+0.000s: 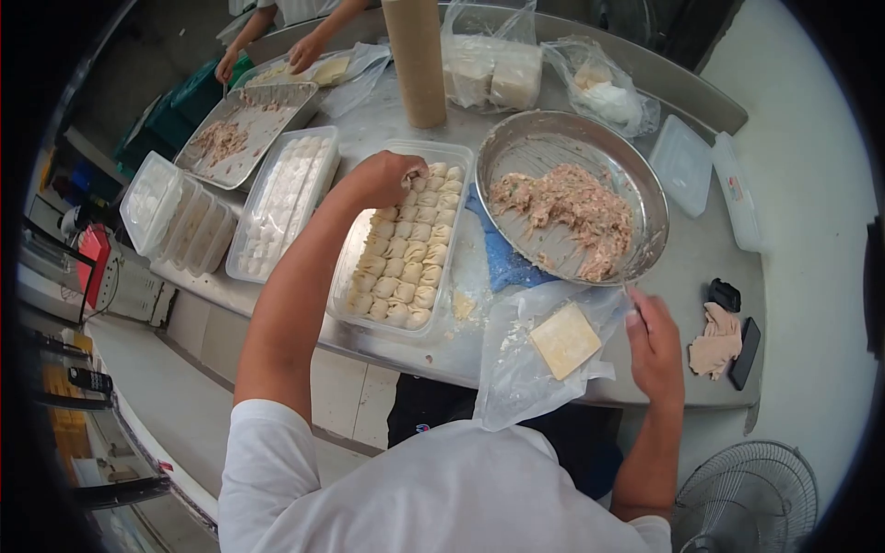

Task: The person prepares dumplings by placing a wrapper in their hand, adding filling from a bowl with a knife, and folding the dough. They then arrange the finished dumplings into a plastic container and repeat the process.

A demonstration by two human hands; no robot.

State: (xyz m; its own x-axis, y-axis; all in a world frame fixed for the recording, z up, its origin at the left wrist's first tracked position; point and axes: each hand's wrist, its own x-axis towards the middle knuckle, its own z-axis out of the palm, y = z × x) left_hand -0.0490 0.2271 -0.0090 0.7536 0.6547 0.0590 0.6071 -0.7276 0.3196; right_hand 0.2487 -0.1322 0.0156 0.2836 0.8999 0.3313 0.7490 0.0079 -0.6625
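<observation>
My left hand (387, 179) reaches over the far end of a clear plastic container (343, 293) filled with rows of folded dumplings (396, 249). Its fingers are pinched on a pale dumpling (412, 176), partly hidden by them. My right hand (655, 343) is closed around a thin tool (628, 291), whose kind I cannot make out; its tip points at the near rim of a round metal pan (656, 198). Minced filling (581, 217) is heaped in that pan. Between my hands, a stack of square dough wrappers (565, 341) lies on a plastic bag (505, 378).
Left of my container stand another dumpling container (286, 198), stacked tubs (180, 217) and a metal tray (300, 101). A co-worker's hands (307, 52) are behind them. A brown column (415, 64) rises mid-table. Lids (682, 166), a phone (744, 355) and a fan (751, 498) are at right.
</observation>
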